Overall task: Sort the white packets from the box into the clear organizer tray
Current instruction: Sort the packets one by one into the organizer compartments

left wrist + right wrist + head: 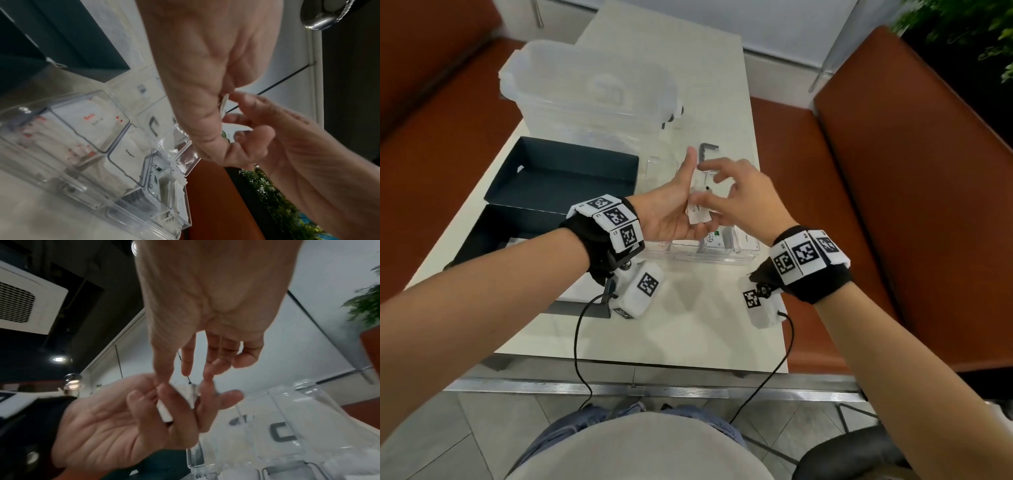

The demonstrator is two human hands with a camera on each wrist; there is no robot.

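Left hand grips white packets above the clear organizer tray; right hand, fingers loose, should peel off 1, matching its compartment.

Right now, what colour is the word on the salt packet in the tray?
Red. It shows best in the left wrist view, on the salt packet lying in the clear organizer tray.
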